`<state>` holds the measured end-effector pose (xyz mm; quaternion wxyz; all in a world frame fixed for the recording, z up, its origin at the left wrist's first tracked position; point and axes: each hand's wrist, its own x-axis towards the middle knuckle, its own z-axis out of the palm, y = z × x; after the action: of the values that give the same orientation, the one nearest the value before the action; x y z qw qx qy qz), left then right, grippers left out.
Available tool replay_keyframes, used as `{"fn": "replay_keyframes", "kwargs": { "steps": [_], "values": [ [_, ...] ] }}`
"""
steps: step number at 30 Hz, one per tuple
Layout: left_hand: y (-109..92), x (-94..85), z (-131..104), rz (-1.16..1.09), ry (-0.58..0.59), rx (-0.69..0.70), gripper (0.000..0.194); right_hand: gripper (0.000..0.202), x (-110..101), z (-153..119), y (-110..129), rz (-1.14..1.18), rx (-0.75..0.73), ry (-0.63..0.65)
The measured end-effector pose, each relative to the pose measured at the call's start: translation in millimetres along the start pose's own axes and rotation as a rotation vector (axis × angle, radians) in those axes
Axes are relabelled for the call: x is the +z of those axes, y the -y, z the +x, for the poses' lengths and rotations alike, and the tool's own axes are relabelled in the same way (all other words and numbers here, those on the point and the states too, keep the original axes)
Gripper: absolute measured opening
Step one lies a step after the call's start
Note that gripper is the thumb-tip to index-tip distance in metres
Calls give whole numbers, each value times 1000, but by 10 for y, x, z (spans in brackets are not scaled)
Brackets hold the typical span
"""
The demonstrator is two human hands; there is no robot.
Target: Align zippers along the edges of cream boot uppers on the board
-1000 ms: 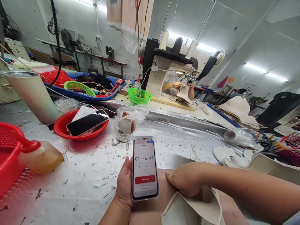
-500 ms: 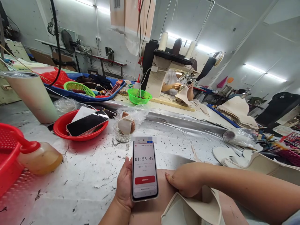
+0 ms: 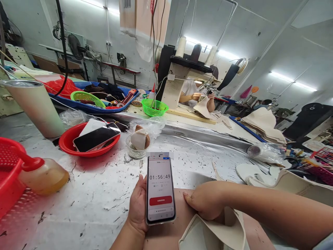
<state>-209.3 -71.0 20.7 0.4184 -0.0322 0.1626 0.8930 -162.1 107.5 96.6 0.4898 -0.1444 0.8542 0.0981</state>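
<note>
My left hand (image 3: 137, 205) is wrapped round a smartphone (image 3: 160, 191), held upright with its lit screen towards me. The screen shows a timer at 01:56:49 above a red button. To the right, my right hand (image 3: 208, 198) is bent down with curled fingers against a pinkish-tan sheet (image 3: 179, 211); one fingertip shows at its left. Most of its fingers are hidden, and I cannot make out what they hold. Just below that hand and wrist lies a folded cream leather-like piece (image 3: 208, 232), cut off by the bottom edge.
A red bowl (image 3: 65, 147) with another phone (image 3: 97, 137), a tumbler (image 3: 36, 107) and an oil bottle (image 3: 49, 175) stand left. Behind the clear cup (image 3: 132, 151), a co-worker's hands (image 3: 195, 96) work at a sewing machine (image 3: 174, 88). Cream pieces (image 3: 288, 184) lie right.
On the phone, the timer has gone from 01:56:48 to 01:56:49. Both my hands stay in place, and the view has shifted very slightly.
</note>
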Motion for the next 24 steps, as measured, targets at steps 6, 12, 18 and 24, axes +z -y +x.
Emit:
{"fn": "replay_keyframes", "kwargs": {
  "steps": [6, 12, 18, 24],
  "values": [
    [2, 22, -16, -33, -4, 6, 44, 77, -24, -28, 26, 32, 28, -15],
    [6, 18, -25, -54, -8, -31, 47, 76, -12, -22, 23, 174, 94, -78],
    [11, 27, -22, -45, -3, -18, 45, 79, -20, -22, 18, 47, 18, -28],
    [10, 23, -27, -16, -16, -8, 43, 83, -26, -13, 26, 123, 85, -45]
  ]
}}
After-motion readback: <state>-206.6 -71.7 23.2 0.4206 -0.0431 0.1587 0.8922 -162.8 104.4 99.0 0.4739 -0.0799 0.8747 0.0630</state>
